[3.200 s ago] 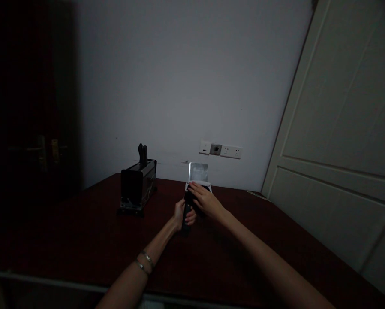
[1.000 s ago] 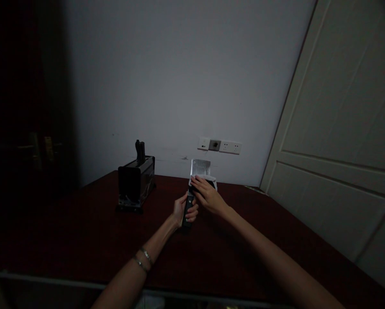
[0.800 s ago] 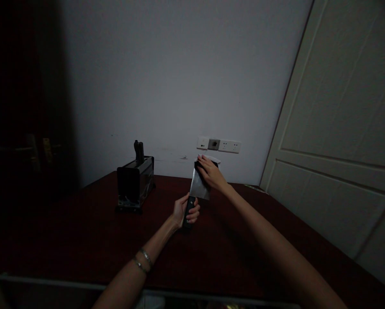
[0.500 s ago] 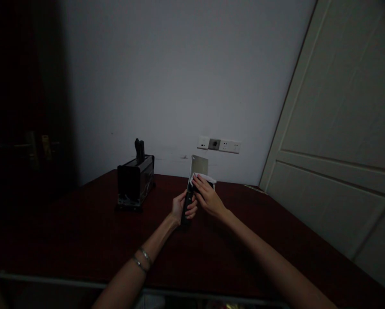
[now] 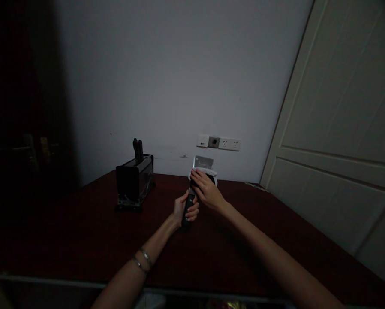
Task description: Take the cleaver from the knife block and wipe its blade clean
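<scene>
My left hand (image 5: 183,210) grips the dark handle of a cleaver (image 5: 203,162), which stands upright over the dark red table (image 5: 83,231) with its broad steel blade pointing up. My right hand (image 5: 206,190) presses a white cloth (image 5: 208,172) against the lower part of the blade, just above the handle. Only the blade's top edge shows above my fingers. Two thin bracelets sit on my left wrist.
A black knife block (image 5: 134,181) with dark handles sticking out of its top stands on the table to the left. A row of wall sockets (image 5: 218,143) is behind the cleaver. A pale panelled door (image 5: 337,141) fills the right side. The left is dark.
My right hand ran the cloth up to the blade's tip, then came back down to its base. The left hand kept hold of the handle.
</scene>
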{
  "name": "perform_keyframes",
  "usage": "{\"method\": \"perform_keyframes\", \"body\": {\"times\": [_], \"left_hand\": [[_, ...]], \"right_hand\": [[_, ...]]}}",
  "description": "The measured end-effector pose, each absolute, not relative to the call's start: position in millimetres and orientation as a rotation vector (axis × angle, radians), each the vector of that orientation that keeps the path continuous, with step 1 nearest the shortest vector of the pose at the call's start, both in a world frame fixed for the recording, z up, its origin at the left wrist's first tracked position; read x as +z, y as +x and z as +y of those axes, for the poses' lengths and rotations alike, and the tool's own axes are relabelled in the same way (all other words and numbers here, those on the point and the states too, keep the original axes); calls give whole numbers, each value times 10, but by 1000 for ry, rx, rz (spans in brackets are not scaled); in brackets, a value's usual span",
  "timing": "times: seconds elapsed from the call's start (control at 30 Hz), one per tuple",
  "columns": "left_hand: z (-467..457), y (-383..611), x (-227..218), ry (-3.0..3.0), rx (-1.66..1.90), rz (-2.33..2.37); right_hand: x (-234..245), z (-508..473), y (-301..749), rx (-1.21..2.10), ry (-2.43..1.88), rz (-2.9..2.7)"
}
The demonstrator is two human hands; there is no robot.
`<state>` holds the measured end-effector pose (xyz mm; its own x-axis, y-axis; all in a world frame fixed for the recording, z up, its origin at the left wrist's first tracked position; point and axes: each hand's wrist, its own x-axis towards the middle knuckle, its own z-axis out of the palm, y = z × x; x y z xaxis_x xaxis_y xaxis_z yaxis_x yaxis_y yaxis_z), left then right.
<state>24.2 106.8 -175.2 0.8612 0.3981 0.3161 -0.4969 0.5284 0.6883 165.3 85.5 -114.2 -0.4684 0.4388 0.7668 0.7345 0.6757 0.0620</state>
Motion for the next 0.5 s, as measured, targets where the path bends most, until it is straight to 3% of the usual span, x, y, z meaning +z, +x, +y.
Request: {"method": "perform_keyframes", "body": {"times": [0.13,0.37,0.5], "left_hand": [[1093,234,-1770,853,555,-104],[990,231,-1704,925,450,-169],[999,230,-1717,916,454,-163]], "right_hand": [[-1287,684,1658,-475,-835,-2278],[-640,1097,1921,-570,-964,-2010],[-824,959,1792,-561,-959,-2032]]}}
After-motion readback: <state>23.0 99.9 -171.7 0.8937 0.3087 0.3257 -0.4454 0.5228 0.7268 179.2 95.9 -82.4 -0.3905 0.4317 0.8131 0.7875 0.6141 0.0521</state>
